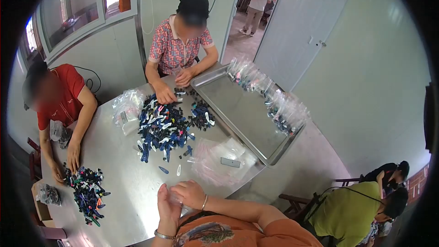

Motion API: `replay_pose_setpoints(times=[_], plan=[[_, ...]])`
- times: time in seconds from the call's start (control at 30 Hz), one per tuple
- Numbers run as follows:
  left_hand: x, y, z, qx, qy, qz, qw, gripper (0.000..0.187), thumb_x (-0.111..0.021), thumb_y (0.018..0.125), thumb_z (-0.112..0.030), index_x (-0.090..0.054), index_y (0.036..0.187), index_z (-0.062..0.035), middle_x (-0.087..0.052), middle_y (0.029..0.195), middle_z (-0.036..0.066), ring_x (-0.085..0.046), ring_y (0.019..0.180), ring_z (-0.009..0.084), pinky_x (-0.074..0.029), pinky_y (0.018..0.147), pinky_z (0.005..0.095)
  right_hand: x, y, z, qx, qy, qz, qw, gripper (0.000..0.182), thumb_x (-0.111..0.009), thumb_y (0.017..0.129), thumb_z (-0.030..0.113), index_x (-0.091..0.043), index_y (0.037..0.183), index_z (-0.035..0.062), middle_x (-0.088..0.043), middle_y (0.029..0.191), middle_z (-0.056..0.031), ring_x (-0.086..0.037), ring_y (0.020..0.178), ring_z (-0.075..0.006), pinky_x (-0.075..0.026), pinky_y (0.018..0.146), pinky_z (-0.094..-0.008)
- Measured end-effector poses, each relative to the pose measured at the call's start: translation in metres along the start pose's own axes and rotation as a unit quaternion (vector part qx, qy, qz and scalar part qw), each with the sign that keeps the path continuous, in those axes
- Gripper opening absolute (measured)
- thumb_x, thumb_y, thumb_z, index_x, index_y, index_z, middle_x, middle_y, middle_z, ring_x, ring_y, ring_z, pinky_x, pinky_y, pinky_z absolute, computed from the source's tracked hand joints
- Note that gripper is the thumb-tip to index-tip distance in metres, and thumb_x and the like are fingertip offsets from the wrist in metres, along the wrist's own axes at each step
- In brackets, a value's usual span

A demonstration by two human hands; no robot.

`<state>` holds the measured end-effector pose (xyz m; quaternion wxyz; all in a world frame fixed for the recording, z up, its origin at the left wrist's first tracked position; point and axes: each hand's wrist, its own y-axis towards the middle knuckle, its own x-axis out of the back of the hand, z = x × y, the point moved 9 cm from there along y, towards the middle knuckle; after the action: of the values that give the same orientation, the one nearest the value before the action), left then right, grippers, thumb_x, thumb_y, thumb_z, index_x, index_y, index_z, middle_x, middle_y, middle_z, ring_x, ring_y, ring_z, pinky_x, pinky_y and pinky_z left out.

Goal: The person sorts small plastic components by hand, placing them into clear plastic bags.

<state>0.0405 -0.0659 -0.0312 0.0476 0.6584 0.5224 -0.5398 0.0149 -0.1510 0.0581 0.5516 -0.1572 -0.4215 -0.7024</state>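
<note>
My left hand (pixel 168 208), a metal band at its wrist, is curled around a small clear plastic bag (pixel 175 197) near the table's front edge. My right hand (pixel 191 194), with a bangle, closes over the same bag from the other side; its contents are too small to make out. Just beyond my hands lie a dark blue clip (pixel 163 170) and a white clip (pixel 179 170), apart from a large pile of small blue, white and black clips (pixel 162 126). To the right is a stack of flat clear bags (pixel 208 160) with a grey rectangular object (pixel 230 162) on top.
A metal tray (pixel 228 107) holds filled clear bags (pixel 270 91) along its far side. Across the metal table (pixel 130 164), a co-worker's hand (pixel 164 92) reaches into the large pile. Another co-worker's hands (pixel 73 155) touch a second clip pile (pixel 89 194). More bags (pixel 128 105) lie between them.
</note>
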Motion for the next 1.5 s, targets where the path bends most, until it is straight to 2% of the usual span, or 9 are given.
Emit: replay_pose_setpoints(times=[0.27,0.33,0.4,0.53,0.93,1.07,1.27,1.33,1.5], plan=[[0.014,0.011,0.006,0.026,-0.032,0.027,0.999,0.029,-0.051,0.093,-0.023,-0.045,0.118,-0.0106,-0.055,0.108,0.008,-0.056,0.097,0.0239,-0.046,0.088,0.0406,0.004,0.004,0.002,0.002,-0.032,-0.026,0.999,0.012,-0.057,0.077,0.017,-0.059,0.088,0.0135,-0.056,0.077,-0.0015,-0.058,0.072,-0.0220,-0.042,0.067,-0.0388],[0.000,0.010,0.006,0.067,-0.091,0.040,0.993,0.029,-0.052,0.092,-0.024,-0.045,0.117,-0.0103,-0.053,0.112,0.009,-0.055,0.098,0.0242,-0.045,0.089,0.0397,0.007,0.006,0.006,0.069,-0.003,-0.075,0.995,0.014,-0.057,0.077,0.015,-0.060,0.090,0.0123,-0.058,0.077,-0.0037,-0.057,0.071,-0.0241,-0.042,0.064,-0.0396],[0.023,0.011,-0.001,0.049,-0.106,-0.019,0.993,0.024,-0.051,0.093,-0.027,-0.054,0.104,-0.0059,-0.060,0.103,0.012,-0.056,0.097,0.0250,-0.048,0.085,0.0364,0.001,0.006,0.006,0.062,0.041,0.001,0.997,0.018,-0.057,0.078,0.014,-0.061,0.095,0.0102,-0.059,0.079,-0.0076,-0.057,0.072,-0.0273,-0.044,0.064,-0.0391],[0.037,0.009,-0.024,0.006,-0.201,-0.055,0.978,0.017,-0.057,0.088,-0.019,-0.057,0.101,-0.0079,-0.061,0.101,0.012,-0.057,0.094,0.0267,-0.049,0.086,0.0403,0.015,0.027,-0.008,0.009,0.053,-0.056,0.997,0.014,-0.057,0.081,0.012,-0.060,0.093,0.0061,-0.059,0.080,-0.0121,-0.058,0.074,-0.0315,-0.046,0.069,-0.0396],[0.045,0.010,-0.028,0.020,-0.235,-0.029,0.971,0.020,-0.057,0.089,-0.019,-0.055,0.108,-0.0146,-0.061,0.100,0.011,-0.060,0.087,0.0279,-0.050,0.080,0.0403,-0.058,0.110,-0.088,-0.142,-0.216,0.107,0.960,0.029,-0.063,0.079,0.028,-0.059,0.096,0.0050,-0.059,0.096,-0.0156,-0.056,0.093,-0.0334,-0.047,0.078,-0.0424],[0.045,0.009,-0.029,0.018,-0.227,-0.043,0.973,0.015,-0.054,0.089,-0.017,-0.058,0.103,-0.0125,-0.064,0.098,0.011,-0.061,0.086,0.0254,-0.052,0.079,0.0373,-0.067,0.101,-0.086,-0.072,-0.237,0.059,0.967,0.015,-0.060,0.080,0.021,-0.059,0.080,0.0062,-0.059,0.086,-0.0118,-0.058,0.084,-0.0305,-0.050,0.070,-0.0402],[0.043,0.010,-0.033,0.024,-0.223,-0.059,0.973,0.016,-0.054,0.089,-0.016,-0.058,0.103,-0.0114,-0.063,0.100,0.012,-0.061,0.087,0.0253,-0.050,0.080,0.0365,-0.057,0.088,-0.081,-0.023,-0.180,0.085,0.980,0.010,-0.055,0.082,0.015,-0.061,0.081,0.0064,-0.059,0.077,-0.0115,-0.059,0.076,-0.0311,-0.049,0.068,-0.0400],[0.040,0.011,-0.036,0.021,-0.239,-0.059,0.969,0.020,-0.058,0.088,-0.018,-0.052,0.106,-0.0124,-0.057,0.103,0.011,-0.056,0.092,0.0272,-0.048,0.082,0.0396,-0.032,0.082,-0.066,-0.037,-0.019,0.002,0.999,0.008,-0.058,0.081,0.011,-0.062,0.085,0.0053,-0.061,0.078,-0.0128,-0.060,0.075,-0.0316,-0.049,0.068,-0.0402],[0.042,0.020,-0.051,-0.005,-0.239,-0.068,0.969,0.016,-0.057,0.085,-0.015,-0.057,0.100,-0.0088,-0.059,0.103,0.012,-0.057,0.093,0.0264,-0.046,0.087,0.0399,0.008,0.062,-0.006,-0.035,0.099,0.043,0.994,0.008,-0.062,0.079,0.007,-0.062,0.086,0.0034,-0.062,0.082,-0.0127,-0.060,0.075,-0.0311,-0.048,0.067,-0.0391]])
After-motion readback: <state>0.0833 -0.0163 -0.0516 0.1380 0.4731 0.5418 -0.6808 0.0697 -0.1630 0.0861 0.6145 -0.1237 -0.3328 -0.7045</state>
